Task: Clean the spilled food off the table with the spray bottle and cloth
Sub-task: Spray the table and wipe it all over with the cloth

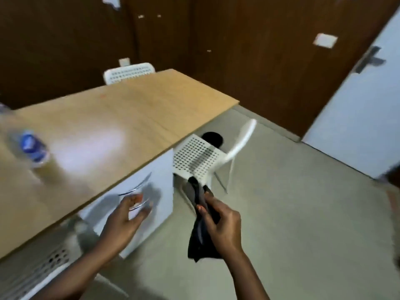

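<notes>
My right hand grips a dark cloth that hangs down over the floor, beside the table's near corner. My left hand is held out with relaxed fingers in front of the white drawer unit, holding nothing. The wooden table stretches to the upper left. A clear bottle with a blue label stands blurred at its left side, far from both hands. No spilled food is plain on the top; only a small reddish speck shows near the far edge.
A white drawer unit with curved metal handles sits under the table. A white perforated chair stands at the table's right end, another behind it. A black round object lies below. A pale door is at right.
</notes>
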